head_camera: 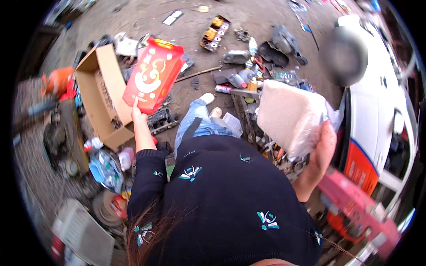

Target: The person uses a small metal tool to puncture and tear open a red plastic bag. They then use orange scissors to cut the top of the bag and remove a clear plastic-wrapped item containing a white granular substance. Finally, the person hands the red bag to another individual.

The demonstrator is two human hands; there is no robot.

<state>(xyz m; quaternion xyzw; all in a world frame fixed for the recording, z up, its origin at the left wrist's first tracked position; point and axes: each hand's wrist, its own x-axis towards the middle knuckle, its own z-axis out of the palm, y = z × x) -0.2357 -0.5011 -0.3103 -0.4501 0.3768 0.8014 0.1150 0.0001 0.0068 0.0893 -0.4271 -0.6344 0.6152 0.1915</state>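
Note:
My left hand (139, 114) grips the lower end of a flat red plastic packet (154, 74) with white and yellow print. The packet is raised beside an open cardboard box (108, 96) on the left. On the right, my right hand (324, 143) holds a thick beige block-shaped pack (288, 116) in clear plastic wrap by its lower right edge. That pack hangs over a cluttered metal-framed stand (246, 116) with tools on it. What the beige pack is made of, I cannot tell.
An orange gas cylinder (56, 84) is at the far left. Bottles and engine parts lie on the ground ahead, near a patterned yellow and dark box (215, 33). A white vehicle (369, 106) stands at the right, above a pink metal machine (359, 206).

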